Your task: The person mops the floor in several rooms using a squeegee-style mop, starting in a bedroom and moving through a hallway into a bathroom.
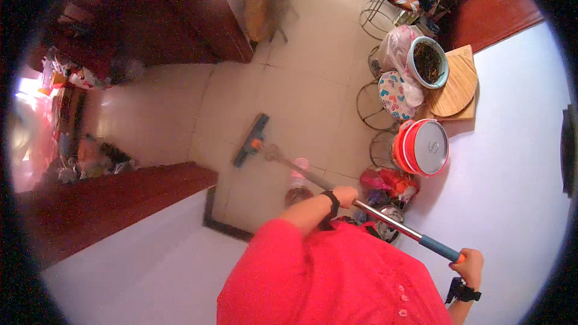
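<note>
A long-handled mop slants across my front, from the tiled floor ahead up to my right side. Its flat blue-grey head with an orange joint rests on the tiles; blur hides the details there. My left hand is wrapped round the metal pole about midway along. Out at the lower right, my right hand grips the upper end, just past the blue-grey grip sleeve. Both wrists wear black bands. Something pink, partly hidden by the pole, shows on the floor in front of me.
Along the right wall stand wire-legged stools, a lidded red bucket, a basin of dark dried matter, a wooden board and several bags. Dark red door frames edge the left. A blurred brown object stands farther ahead.
</note>
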Tool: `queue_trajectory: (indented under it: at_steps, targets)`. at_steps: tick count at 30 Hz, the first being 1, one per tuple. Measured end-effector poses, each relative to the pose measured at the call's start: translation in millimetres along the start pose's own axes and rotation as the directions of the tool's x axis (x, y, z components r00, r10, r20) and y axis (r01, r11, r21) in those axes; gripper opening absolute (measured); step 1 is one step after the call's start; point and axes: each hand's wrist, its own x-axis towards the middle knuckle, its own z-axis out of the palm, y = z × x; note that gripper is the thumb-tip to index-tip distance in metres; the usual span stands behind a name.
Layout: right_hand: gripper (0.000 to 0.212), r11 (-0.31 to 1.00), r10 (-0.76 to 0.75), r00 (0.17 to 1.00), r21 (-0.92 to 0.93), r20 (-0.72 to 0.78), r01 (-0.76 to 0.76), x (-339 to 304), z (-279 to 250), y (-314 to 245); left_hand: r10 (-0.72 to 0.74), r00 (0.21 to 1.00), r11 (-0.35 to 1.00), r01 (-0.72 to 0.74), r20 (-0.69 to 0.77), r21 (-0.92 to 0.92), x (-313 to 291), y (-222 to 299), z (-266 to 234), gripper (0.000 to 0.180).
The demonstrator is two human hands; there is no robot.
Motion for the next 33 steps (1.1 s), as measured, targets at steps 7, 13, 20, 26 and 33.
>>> queue_trajectory:
  at_steps: [7, 13, 20, 26, 33]
  targets:
    - [0.03, 0.981, -0.088, 0.985, 0.187, 0.15, 0.059, 23.7, 40.3, -116.8, -0.191, 0.978, 0.955, 0.205, -0.086, 0.212, -59.4, -88.4, -120.1, 0.013]
    - [0.026, 0.859, -0.376, 0.89, 0.457, 0.259, 0.23, 57.9, 30.9, -275.1, -0.462, 0.774, 0.849, 0.527, -0.433, 0.036, -99.5, -227.8, -170.5, 0.02]
    - [0.024, 0.865, -0.398, 0.872, 0.434, 0.283, 0.254, 30.3, 55.0, -271.6, -0.679, 0.601, 0.731, 0.605, -0.421, -0.316, -86.2, -192.3, -135.3, 0.024]
    - [0.023, 0.904, -0.222, 0.875, 0.426, 0.43, 0.02, -69.5, 102.9, -138.8, -0.348, 0.83, 0.905, 0.418, -0.436, 0.075, -76.5, -69.1, -0.5, 0.012]
    - [0.011, 1.0, 0.007, 0.967, 0.002, 0.257, -0.008, -220.9, 131.2, 79.0, 0.019, 1.0, 0.992, -0.019, -0.002, 0.122, -80.3, 126.7, 143.0, 0.01]
